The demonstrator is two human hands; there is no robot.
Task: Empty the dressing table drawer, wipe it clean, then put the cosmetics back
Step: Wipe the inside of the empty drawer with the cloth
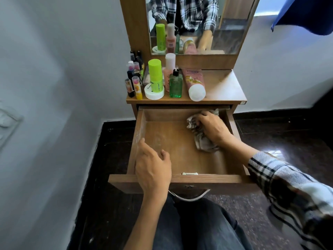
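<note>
The wiping step is judged to be in hand. The drawer (180,178) is pulled fully out and nothing but a cloth (202,139) is seen inside it, so the emptying appears to be finished. The cosmetics are gathered on the left part of the desk (223,87) above the drawer: a green tube (155,75) standing on a white jar (154,94), a pink bottle (168,73), a green pump bottle (175,85), a pink tube (193,83) laid on its side, and a cluster of lipsticks (133,78) at the far left edge.

The right hand (211,127) is reached deep into the far right corner of the drawer, palm down, with the fingers curled over the crumpled cloth, which is pressed against the drawer floor. The forearm is stretched across the drawer's right side. The left hand (153,168) is set at the near left corner of the drawer, over the front panel, its fingers loosely bent and nothing held in it; whether the side wall is actually touched cannot be told.

Pale dusty marks are still visible on the left half of the drawer floor, so a sweep of the cloth from the far right corner toward the left and near side is called for next. The return of the cosmetics is not yet begun.
</note>
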